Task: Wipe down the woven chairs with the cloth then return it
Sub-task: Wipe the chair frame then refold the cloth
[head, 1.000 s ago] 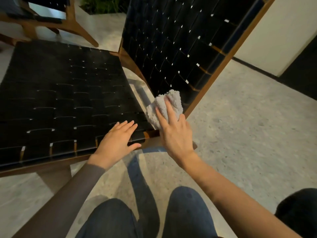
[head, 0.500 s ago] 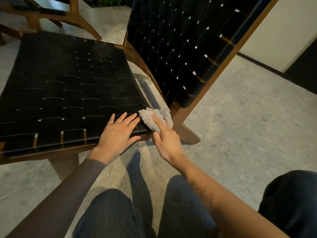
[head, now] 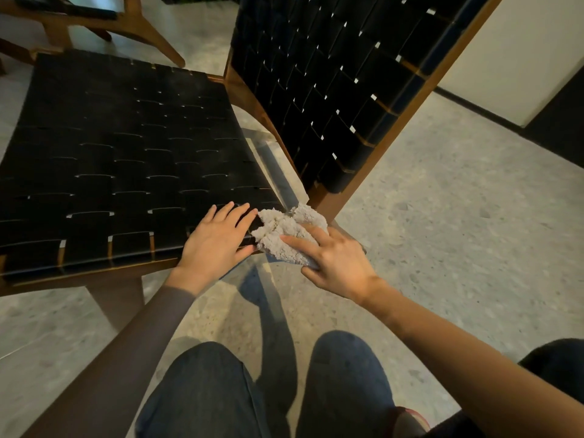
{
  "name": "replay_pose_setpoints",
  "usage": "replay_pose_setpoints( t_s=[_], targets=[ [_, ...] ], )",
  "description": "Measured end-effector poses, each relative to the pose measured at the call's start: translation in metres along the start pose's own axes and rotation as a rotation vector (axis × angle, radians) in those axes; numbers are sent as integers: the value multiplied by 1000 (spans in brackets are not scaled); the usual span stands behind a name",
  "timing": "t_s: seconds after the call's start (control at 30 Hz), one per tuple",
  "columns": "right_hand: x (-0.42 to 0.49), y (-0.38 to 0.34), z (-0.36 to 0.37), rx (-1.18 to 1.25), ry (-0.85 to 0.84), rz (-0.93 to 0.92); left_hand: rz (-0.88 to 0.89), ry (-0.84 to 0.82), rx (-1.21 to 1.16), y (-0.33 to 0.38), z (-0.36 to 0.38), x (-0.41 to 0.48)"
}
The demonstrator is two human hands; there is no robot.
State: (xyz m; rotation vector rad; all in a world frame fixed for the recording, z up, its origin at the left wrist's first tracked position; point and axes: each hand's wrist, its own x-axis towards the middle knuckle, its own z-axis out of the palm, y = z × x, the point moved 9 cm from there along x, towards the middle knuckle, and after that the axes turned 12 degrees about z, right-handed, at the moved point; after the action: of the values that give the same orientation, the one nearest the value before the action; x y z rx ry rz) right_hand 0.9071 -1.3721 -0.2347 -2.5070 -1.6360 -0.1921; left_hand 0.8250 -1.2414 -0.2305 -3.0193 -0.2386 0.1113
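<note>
A chair with a black woven seat (head: 126,153) and a tilted black woven backrest (head: 341,83) in a brown wooden frame fills the upper half of the head view. A fluffy pale grey cloth (head: 281,232) lies bunched on the seat's near right corner. My right hand (head: 335,260) grips the cloth from the right, fingers spread over it and thumb tucked under its lower edge. My left hand (head: 218,238) rests flat on the seat just left of the cloth, fingers straight, fingertips close to it.
A second wooden chair (head: 104,17) stands at the top left. Speckled grey floor (head: 458,216) stretches to the right, up to a white wall (head: 521,52). My knees in dark jeans (head: 268,390) are at the bottom.
My right hand brought the cloth down from the foot of the backrest onto the seat's near right corner. My left hand stayed flat on the seat.
</note>
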Motion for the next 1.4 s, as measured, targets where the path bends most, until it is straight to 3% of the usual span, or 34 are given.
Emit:
replay_pose_setpoints(
  t_s=[0.07,0.13,0.27,0.47,0.57,0.77,1.1,1.2,1.4],
  targets=[
    [4,2,-11,0,31,-97,44,29,-35,4,-1,0],
    [9,3,-12,10,-4,-188,94,159,-127,12,-10,-4],
    [21,6,-6,136,-24,-245,-52,447,-476,18,-17,-28],
    [30,5,10,360,11,-275,-128,441,-540,47,11,-34],
    [26,7,13,448,105,-252,-266,441,-833,51,40,-29],
    [5,22,27,654,159,-151,-377,537,-1151,49,61,-8],
    [-34,71,73,1365,132,354,-535,459,-1199,73,109,5],
    [-41,79,79,1402,161,427,-570,341,-1187,80,123,13],
    [-48,107,85,1240,188,525,-634,307,-1243,93,138,36]
  ],
)
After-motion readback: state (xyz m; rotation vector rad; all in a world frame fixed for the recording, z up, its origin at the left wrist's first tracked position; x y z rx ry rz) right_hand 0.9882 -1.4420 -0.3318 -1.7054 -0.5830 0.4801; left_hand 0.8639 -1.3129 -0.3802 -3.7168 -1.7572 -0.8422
